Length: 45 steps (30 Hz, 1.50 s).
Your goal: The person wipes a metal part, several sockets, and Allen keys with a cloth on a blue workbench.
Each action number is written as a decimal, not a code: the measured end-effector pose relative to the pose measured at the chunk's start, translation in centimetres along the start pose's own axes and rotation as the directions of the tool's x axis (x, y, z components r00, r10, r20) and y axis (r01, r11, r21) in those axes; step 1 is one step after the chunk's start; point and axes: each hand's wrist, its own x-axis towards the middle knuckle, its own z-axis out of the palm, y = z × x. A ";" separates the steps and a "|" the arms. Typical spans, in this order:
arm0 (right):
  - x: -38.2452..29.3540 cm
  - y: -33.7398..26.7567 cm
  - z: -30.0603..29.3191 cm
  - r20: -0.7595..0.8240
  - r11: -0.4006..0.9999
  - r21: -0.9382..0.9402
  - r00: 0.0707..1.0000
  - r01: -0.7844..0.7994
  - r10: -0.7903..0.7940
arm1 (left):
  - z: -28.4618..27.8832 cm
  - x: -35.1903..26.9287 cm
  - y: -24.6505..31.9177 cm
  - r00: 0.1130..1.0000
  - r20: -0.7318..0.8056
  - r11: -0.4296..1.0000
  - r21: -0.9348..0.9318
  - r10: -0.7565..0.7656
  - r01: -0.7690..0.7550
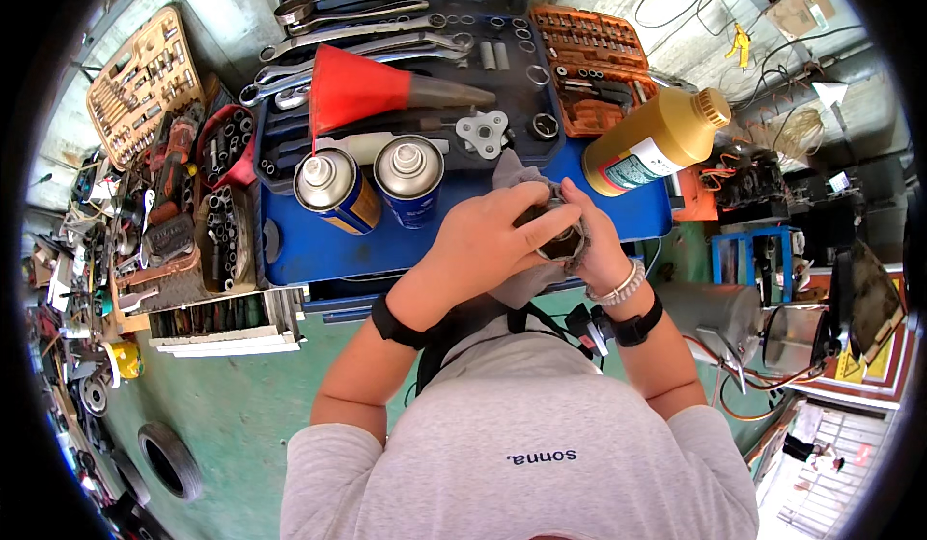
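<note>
Both my hands meet over the front edge of a blue work tray (340, 261). A grey cloth (527, 287) is wrapped round a hollow, round metal part (563, 245), whose exact kind I cannot tell. My right hand (605, 232) holds cloth and part from the right side. My left hand (492, 239) lies over them, its fingers at the part's opening. Just left of the hands stand two aerosol cans, one (410, 178) beside the other (337, 189). Beyond them, a red funnel (358, 91) lies on an open socket set case (554, 138), near a three-lobed metal tool (483, 135).
A gold bottle (648, 142) leans in view at the tray's right. Behind it is an orange tool case (597, 55). Socket bins (228, 239) and a beige tool case (145, 84) crowd the left. A tyre (170, 460) lies on the green floor, and a metal tank (706, 315) stands right.
</note>
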 end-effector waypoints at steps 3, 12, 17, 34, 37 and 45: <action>0.3 0.0 -0.5 0.019 0.998 -0.052 0.999 -0.046 0.047 | -0.6 -0.2 0.1 0.996 -0.058 0.997 0.000 -0.072 0.072; 1.1 2.3 0.0 0.142 0.357 -0.723 0.633 0.592 -0.761 | 3.2 -1.1 2.0 0.790 0.037 0.669 -0.509 -0.612 0.542; 0.7 2.0 -0.9 0.119 0.419 -0.743 0.720 0.521 -0.684 | 3.5 -0.6 1.8 0.876 -0.094 0.847 -0.323 -0.473 0.423; 0.6 0.8 -3.3 0.085 0.612 -0.663 0.855 0.431 -0.511 | 4.5 -0.5 2.7 0.733 0.122 0.683 -0.287 -0.670 0.672; 0.4 1.2 -3.5 0.145 0.528 -0.674 0.793 0.517 -0.592 | 5.4 -0.9 3.1 0.706 0.087 0.631 -0.383 -0.703 0.675; 1.5 0.4 -4.5 0.092 0.916 -0.369 0.987 0.154 -0.129 | 4.5 0.0 2.1 0.945 0.004 0.944 0.035 -0.328 0.328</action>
